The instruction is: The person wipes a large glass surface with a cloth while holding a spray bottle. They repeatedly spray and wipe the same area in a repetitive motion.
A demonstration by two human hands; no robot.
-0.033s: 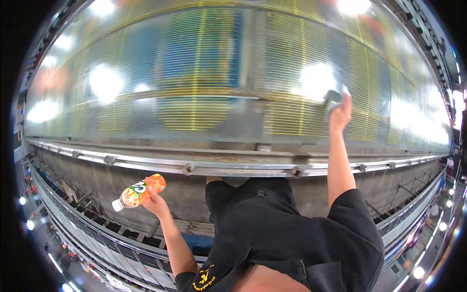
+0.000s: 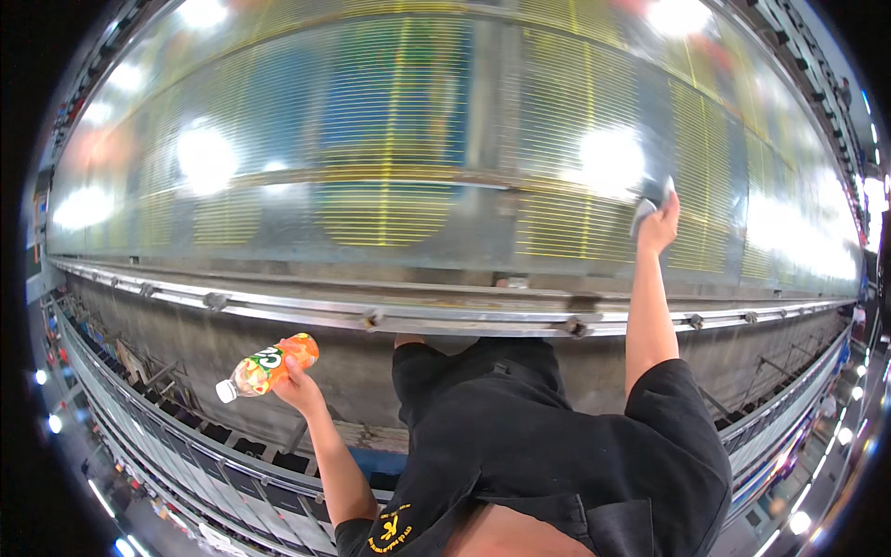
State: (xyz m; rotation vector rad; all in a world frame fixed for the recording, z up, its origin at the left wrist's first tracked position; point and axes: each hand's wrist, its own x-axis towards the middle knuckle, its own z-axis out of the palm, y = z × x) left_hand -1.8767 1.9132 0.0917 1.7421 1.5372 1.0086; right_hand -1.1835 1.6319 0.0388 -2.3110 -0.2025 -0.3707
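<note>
Out at eight o'clock, far left, a grey guard railing (image 2: 218, 447) curves away behind the action. Above it, from ten o'clock round to two, stretches the broad glossy surface (image 2: 487, 255), ruled with thin yellow lines and flecked with bright glare. And here's the bottle (image 2: 271, 365)! It's at eight o'clock of the view, orange-labelled, tilted, its white cap (image 2: 225, 391) aimed at eight as well. The left hand (image 2: 297, 388) is clamped round it at its four o'clock side, holding it clear of the surface. Centre now: a pale metal rail (image 2: 464, 322) runs across, the black shirt (image 2: 557, 455) filling six o'clock beneath. Over to the right, arm stretched out past the rail, and there's a pale grey pad (image 2: 640, 217), a patch of glare at its eleven o'clock. The right hand (image 2: 659, 227) has it gripped, between two and three o'clock; how firmly it presses, I can't tell.
</note>
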